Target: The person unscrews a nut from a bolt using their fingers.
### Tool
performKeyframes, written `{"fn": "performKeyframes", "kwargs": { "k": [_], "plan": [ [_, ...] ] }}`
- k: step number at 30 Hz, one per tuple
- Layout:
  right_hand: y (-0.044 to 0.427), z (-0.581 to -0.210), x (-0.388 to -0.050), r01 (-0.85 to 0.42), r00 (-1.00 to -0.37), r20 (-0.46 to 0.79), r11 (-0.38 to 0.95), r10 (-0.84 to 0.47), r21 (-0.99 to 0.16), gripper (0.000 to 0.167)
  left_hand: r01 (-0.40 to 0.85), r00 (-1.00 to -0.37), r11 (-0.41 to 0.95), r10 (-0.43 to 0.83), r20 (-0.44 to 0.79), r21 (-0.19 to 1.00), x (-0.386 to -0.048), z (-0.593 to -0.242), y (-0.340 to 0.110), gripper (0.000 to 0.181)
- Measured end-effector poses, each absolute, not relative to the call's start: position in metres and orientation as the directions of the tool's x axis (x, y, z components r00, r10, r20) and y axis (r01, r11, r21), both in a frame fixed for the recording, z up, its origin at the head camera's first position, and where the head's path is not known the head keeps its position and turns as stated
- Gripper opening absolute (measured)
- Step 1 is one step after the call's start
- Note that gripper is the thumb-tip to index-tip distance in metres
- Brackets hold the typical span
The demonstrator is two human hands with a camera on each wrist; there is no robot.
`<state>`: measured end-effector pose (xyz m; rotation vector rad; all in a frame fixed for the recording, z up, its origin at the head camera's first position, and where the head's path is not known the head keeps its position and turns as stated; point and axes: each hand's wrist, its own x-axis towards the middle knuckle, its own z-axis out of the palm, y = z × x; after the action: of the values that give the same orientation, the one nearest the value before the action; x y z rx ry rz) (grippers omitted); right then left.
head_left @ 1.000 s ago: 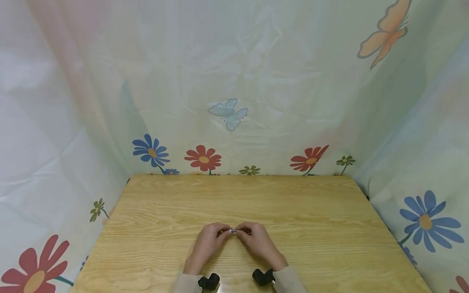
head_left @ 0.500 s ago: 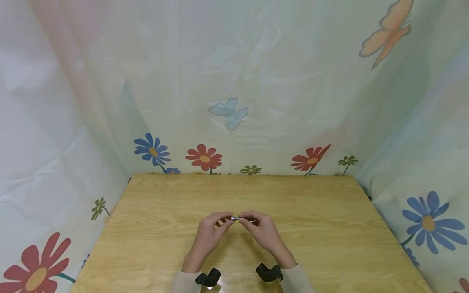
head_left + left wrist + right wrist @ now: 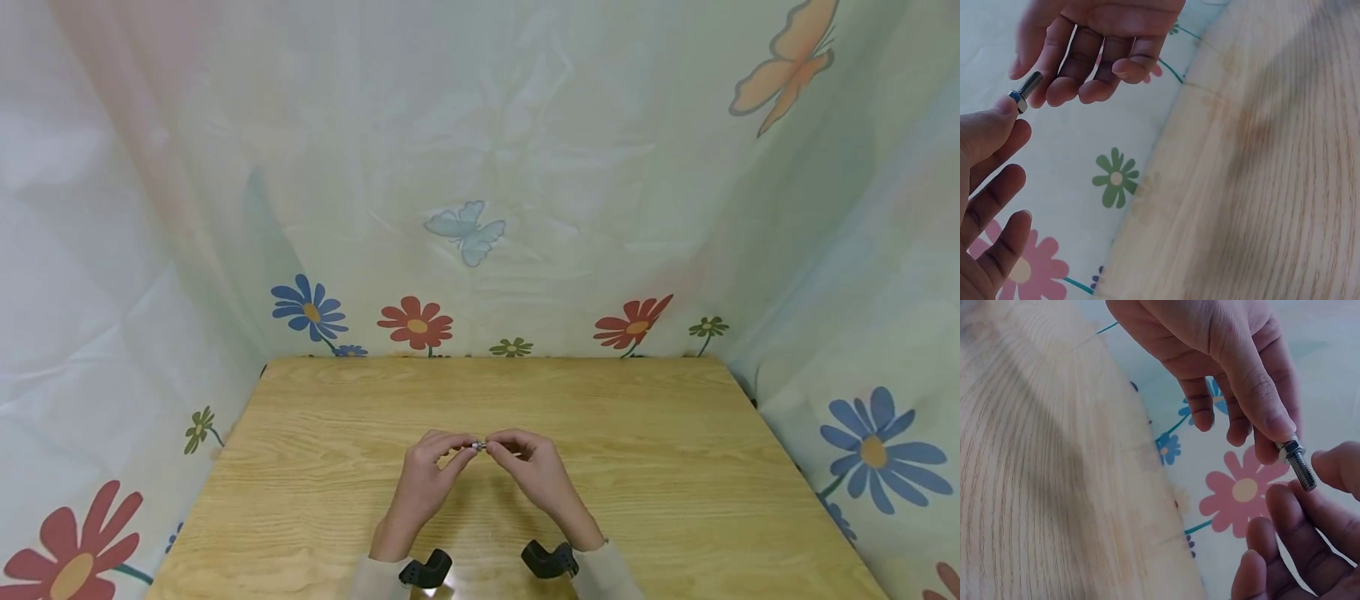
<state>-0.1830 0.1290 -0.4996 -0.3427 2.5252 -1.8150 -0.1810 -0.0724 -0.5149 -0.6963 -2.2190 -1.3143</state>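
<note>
A small metal bolt with a nut (image 3: 477, 446) is held up between the two hands above the table. My left hand (image 3: 422, 483) pinches its head end between thumb and fingers; in the left wrist view the thumb lies against the nut (image 3: 1019, 100). My right hand (image 3: 546, 479) is at the threaded end. In the right wrist view the thumb and index finger of the right hand (image 3: 1310, 531) stand apart on either side of the bolt's thread (image 3: 1302, 472); whether the index finger touches it I cannot tell. The other fingers of both hands are loosely bent.
The light wooden table (image 3: 480, 392) extends under and around the hands. A pale curtain (image 3: 337, 167) with printed flowers and butterflies hangs behind it and on both sides. Black devices (image 3: 426, 569) are worn at both wrists, by the beige sleeves.
Compared with a second ago, both hands and the bolt are farther forward over the table. Since half a second ago they have barely moved.
</note>
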Motion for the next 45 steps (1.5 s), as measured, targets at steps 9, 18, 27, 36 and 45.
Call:
{"fn": "performKeyframes", "kwargs": {
  "k": [9,18,27,36,45],
  "plan": [
    [0.1294,-0.4994,-0.1816,-0.177,-0.958,0.098,0.287,-0.27,-0.941,0.022,0.708,-0.692,0.395,0.222,0.687,0.586,-0.1812,-0.5181,-0.0715,0.016],
    [0.1253,-0.4969,-0.1792,-0.208,-0.954,0.129,0.288,-0.271,-0.935,0.018,0.67,-0.73,0.414,0.214,0.649,0.617,-0.1781,-0.5165,-0.0719,0.016],
    [0.1255,-0.4944,-0.177,-0.239,-0.955,0.176,0.268,-0.239,-0.933,0.019,0.653,-0.74,0.429,0.186,0.646,0.624,-0.1758,-0.5184,-0.0733,0.016],
    [0.1238,-0.4941,-0.1771,-0.171,-0.965,0.1,0.294,-0.241,-0.941,0.024,0.675,-0.718,0.42,0.187,0.67,0.606,-0.1765,-0.5172,-0.0727,0.016],
    [0.1204,-0.4933,-0.1747,-0.2,-0.958,0.131,0.269,-0.255,-0.942,0.018,0.671,-0.72,0.436,0.191,0.667,0.6,-0.1761,-0.5198,-0.073,0.017]
  ]
}}
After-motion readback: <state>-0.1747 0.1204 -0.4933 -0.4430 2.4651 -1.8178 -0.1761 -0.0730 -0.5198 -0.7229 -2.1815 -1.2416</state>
